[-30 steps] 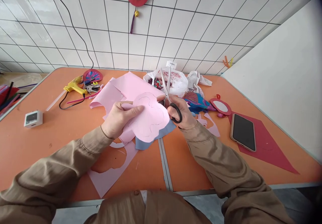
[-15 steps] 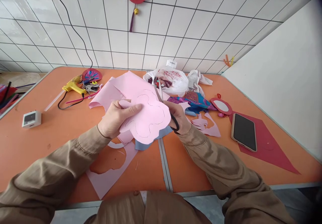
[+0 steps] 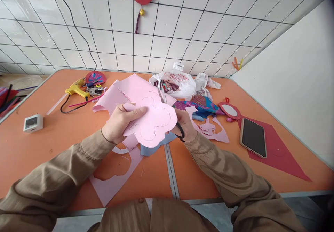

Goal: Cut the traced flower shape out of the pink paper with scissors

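My left hand (image 3: 121,120) pinches a pink felt sheet (image 3: 156,120) by its left side, thumb on top. The piece has a wavy cut outline and a drawn curvy line inside it. In my right hand (image 3: 186,124) is a pair of scissors (image 3: 180,129) with black handles, its blades at the sheet's upper right edge and pointing away from me. The sheet hides part of the blades and some right fingers. Beneath lie a blue piece (image 3: 153,150) and a pink offcut (image 3: 112,186) with a rounded hole.
A yellow glue gun (image 3: 77,88) and keys (image 3: 95,90) lie at the back left, a white plastic bag (image 3: 186,84) at the back. To the right are pink scraps (image 3: 219,133), a small round mirror (image 3: 231,110) and a phone (image 3: 253,137) on red sheet (image 3: 281,159).
The scissors and my right hand have shifted slightly left along the sheet's edge, and the blades have come closer together. My left hand has kept its grip.
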Demonstrator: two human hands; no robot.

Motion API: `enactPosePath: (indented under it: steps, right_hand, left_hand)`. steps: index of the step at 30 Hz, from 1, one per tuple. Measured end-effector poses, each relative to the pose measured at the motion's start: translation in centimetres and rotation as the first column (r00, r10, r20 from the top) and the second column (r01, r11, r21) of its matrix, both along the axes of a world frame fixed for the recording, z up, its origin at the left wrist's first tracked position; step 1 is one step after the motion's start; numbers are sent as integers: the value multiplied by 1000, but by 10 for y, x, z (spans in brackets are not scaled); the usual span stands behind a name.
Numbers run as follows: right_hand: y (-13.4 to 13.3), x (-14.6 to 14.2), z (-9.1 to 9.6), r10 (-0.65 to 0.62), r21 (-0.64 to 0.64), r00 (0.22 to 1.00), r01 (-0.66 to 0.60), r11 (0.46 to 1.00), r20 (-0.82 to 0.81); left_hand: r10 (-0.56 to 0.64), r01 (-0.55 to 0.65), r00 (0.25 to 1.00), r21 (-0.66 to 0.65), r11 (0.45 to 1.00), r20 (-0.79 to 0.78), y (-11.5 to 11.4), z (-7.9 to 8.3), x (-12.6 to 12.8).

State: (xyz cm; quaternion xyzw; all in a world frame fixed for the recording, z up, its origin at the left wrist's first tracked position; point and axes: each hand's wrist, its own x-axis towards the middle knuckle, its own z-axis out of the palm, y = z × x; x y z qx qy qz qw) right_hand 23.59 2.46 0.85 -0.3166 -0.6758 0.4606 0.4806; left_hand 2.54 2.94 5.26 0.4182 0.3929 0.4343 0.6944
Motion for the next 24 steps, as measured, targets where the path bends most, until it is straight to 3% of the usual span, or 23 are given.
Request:
enactPosePath:
  steps: [7,24]
  right_hand:
    - [-2,1,-4,18,-11,1000,-19,1000,-24]
    - [4,2,-8,-51,44,998,50,998,39]
  left_hand:
    - [-1,2,1000,-36,999,13,-1,-1,1]
    - [21,-21,1000,26,999,14,-4,-3,3]
